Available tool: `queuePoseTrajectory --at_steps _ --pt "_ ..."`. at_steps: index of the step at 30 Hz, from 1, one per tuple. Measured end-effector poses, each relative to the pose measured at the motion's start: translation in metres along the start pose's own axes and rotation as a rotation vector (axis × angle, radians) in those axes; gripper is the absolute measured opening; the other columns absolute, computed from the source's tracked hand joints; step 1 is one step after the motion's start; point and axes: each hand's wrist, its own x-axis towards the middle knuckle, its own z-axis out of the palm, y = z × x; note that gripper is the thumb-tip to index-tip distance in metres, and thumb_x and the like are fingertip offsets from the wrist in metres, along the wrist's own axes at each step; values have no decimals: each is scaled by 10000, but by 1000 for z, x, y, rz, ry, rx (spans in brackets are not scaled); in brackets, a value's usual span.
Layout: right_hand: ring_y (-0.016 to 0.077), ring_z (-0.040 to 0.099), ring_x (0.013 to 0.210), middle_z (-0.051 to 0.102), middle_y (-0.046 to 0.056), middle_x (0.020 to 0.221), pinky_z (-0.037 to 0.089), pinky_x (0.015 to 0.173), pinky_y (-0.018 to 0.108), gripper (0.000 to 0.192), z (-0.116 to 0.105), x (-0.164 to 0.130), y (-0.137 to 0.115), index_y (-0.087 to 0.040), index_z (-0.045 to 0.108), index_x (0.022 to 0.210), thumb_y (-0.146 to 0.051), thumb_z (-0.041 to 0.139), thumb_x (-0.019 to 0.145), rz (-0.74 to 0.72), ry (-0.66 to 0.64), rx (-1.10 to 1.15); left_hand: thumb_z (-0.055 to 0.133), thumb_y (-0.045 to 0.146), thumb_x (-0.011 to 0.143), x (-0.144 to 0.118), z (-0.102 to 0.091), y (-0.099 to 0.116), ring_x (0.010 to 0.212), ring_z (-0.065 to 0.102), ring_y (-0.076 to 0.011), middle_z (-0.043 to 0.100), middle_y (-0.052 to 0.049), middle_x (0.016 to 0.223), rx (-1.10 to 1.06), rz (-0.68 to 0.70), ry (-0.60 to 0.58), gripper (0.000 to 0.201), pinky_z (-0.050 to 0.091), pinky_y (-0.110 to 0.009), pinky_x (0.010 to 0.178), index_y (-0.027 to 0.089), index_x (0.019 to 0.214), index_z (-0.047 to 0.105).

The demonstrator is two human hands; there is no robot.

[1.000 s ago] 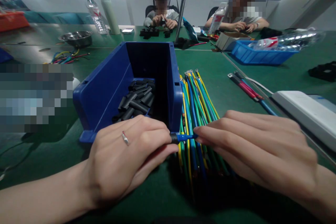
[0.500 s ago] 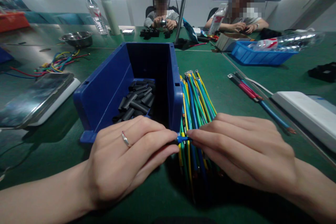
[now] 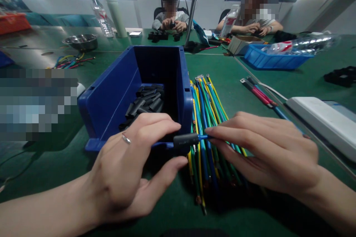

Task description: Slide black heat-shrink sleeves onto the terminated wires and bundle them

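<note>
At the near edge of a green bench, two bare hands meet over a bundle of wires. The left hand, w/ a ring on one finger, pinches one end of a short black sleeve between forefinger and thumb; the other fingers curl loosely. The right hand is closed on a blue wire whose tip enters the sleeve's other end. Sleeve and wire sit level, just in front of the near right corner of a blue bin.

The bin is directly behind the left hand, open at the front, w/ a heap of black sleeves inside. Just right of it, touching its wall, lies the wire bundle: green, yellow and blue, running under the right hand's fingers. Further right are a few red and blue wires w/ metal lugs, then a white flat device.

At the bench's far side are a steel bowl, loose coloured wires, a clear bottle, and a blue tray holding a bottle lying on its side. Two other people sit across, hands busy w/ small dark parts.
</note>
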Motion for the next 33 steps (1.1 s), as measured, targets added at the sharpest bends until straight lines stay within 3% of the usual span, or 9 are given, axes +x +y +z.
queuePoseTrajectory --at_steps 3,13,26,33 --pt "105 598 620 683 33 745 432 555 234 110 -2 1 2 -134 641 967 -75 592 888 11 34 -16 604 180 908 2 -1 1 1040 623 -154 638 -55 1082 44 5 -1 288 509 -212 898 143 1184 532" --pt "106 604 614 688 41 737 435 538 236 115 -2 1 3 -114 648 973 -65 614 875 -5 24 -12 580 170 938 4 -3 -1 895 668 -136 673 -31 975 23 7 -67 185 529 -207 840 173 1123 570" --pt "102 594 639 694 31 771 443 568 239 108 -3 0 3 -119 633 980 -65 594 894 -30 2 22 588 180 951 3 -2 -5 932 634 -93 654 -19 1018 15 44 -103 182 481 -157 870 161 1132 580" --pt "101 585 620 683 28 748 434 548 239 93 -2 -2 5 -122 631 974 -82 604 894 -31 1 16 584 186 954 2 -2 -4 912 653 -118 671 -31 1000 9 42 -106 174 507 -190 844 171 1127 582"
